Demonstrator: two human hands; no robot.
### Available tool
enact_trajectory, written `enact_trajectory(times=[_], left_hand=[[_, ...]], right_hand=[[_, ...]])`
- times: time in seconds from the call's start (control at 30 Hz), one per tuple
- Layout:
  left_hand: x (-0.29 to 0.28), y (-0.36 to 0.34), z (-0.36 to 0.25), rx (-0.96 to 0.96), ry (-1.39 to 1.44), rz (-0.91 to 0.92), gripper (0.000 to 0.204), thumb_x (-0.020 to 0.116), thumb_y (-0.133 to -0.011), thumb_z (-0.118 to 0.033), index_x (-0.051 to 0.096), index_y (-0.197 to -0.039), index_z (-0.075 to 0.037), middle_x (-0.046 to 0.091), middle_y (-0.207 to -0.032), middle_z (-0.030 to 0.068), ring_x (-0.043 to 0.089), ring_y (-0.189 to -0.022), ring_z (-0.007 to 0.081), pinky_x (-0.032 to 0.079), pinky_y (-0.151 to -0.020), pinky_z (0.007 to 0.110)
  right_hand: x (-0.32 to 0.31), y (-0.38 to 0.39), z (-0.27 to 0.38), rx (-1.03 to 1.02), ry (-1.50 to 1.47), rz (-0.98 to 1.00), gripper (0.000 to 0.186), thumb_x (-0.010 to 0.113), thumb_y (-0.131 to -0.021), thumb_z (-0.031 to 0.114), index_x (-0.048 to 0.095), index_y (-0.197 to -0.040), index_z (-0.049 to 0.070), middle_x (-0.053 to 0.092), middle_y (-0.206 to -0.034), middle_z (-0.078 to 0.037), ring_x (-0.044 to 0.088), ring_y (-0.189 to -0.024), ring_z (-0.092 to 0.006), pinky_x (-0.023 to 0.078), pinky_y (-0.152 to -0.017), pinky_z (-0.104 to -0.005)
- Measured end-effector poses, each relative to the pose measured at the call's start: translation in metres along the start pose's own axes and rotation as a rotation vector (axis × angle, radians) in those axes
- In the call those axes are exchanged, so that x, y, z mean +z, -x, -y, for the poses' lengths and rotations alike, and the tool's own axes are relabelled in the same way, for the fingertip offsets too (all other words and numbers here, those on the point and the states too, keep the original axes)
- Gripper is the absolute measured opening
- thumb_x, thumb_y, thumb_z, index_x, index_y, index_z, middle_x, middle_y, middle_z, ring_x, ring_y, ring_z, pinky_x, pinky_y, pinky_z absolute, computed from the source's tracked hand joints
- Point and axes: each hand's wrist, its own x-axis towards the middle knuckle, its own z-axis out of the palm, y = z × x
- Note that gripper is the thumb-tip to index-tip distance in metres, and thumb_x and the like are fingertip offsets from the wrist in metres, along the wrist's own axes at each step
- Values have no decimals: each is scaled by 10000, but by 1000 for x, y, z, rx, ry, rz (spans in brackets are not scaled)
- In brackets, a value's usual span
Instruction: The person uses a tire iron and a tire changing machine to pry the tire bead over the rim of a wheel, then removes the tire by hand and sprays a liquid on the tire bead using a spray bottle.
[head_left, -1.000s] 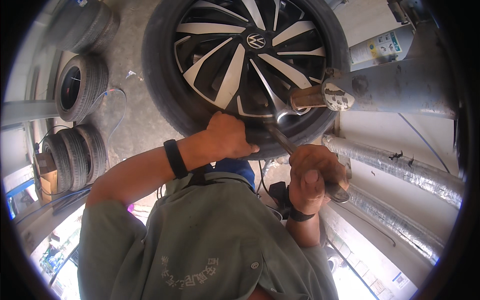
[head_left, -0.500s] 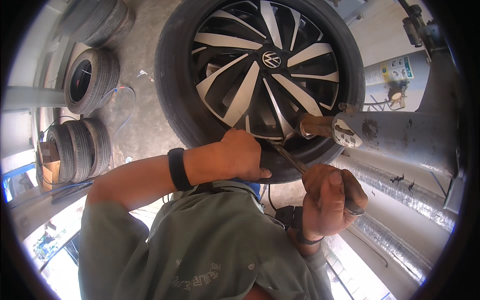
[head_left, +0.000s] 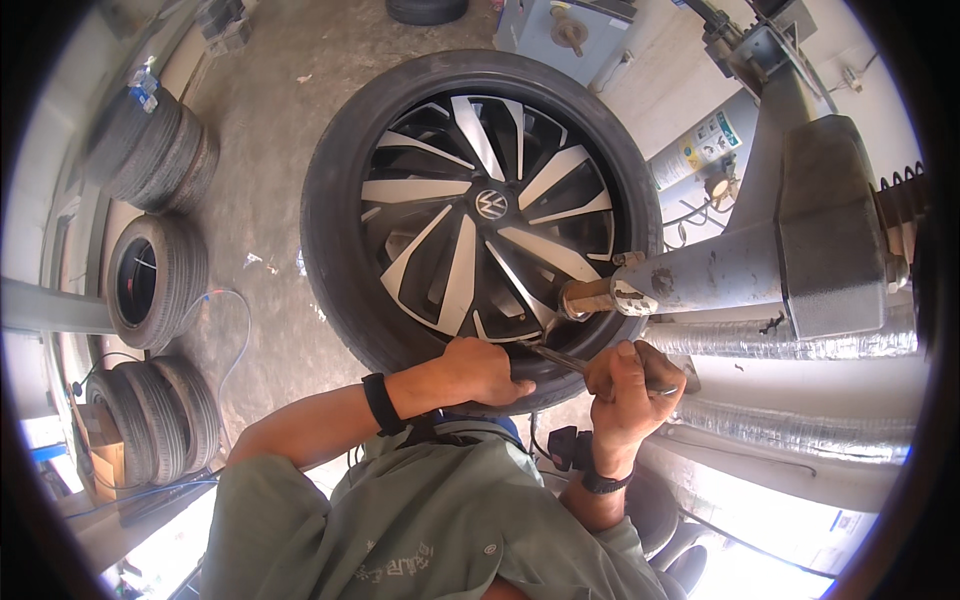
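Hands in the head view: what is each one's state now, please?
Left hand: on the tyre; grip hidden, so open or closed cannot be told.
Right hand: closed, holding a metal bar.

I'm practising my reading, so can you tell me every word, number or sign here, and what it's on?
I can't copy out writing or brands, but it's here:
Wheel cap: a clear, round emblem.
Green shirt: pale printing, small and blurred.
Colourful label, upper right: too small to read.
Any other marks are too tiny.

The wheel (head_left: 490, 204) sits centre-frame; tyres (head_left: 187, 275) line the left, the machine arm (head_left: 715, 268) right, pipes (head_left: 790, 431) below it.
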Motion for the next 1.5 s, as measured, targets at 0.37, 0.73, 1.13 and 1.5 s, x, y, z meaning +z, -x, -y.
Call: enact_trajectory(times=[0.37, 0.73, 1.13, 1.5], left_hand=[[26, -32, -74, 694, 685, -865, 250, 643, -862, -249, 611, -798, -10, 610, -686, 179, 603, -621, 216, 478, -570, 345], [41, -35, -89, 362, 986, -734, 439, 679, -936, -168, 452, -585, -33, 393, -544, -44, 336, -550, 42, 255, -501, 257], [19, -31, -84, 355, 1157, -863, 433, 682, -937, -207, 481, -589, -45, 440, -560, -49, 352, -539, 53, 267, -505, 256], [30, -26, -99, 276, 1005, -917, 384, 696, -916, -158, 531, -599, -18, 450, -551, -40, 368, -553, 48, 281, -501, 259]], right_hand=[[-6, 1, -13, -201, 182, 75, 122, 687, -882, 56, 584, -837, 9, 581, -732, -58, 527, -638, -80, 450, -588, -267], [-265, -43, -214, 462, -238, -389, 570, 521, -963, 503, 568, -1214, -7, 637, -1112, -132, 596, -1043, -243, 473, -896, -361], [-181, -8, -342, 176, 307, 169, 513, 497, -976, 321, 457, -1381, 9, 590, -1277, -182, 528, -1213, -319, 428, -1045, -415], [-199, -3, -335, 679, -157, 133, 395, 518, -966, 307, 553, -1173, -28, 630, -1079, -127, 569, -974, -232, 467, -864, -363]])
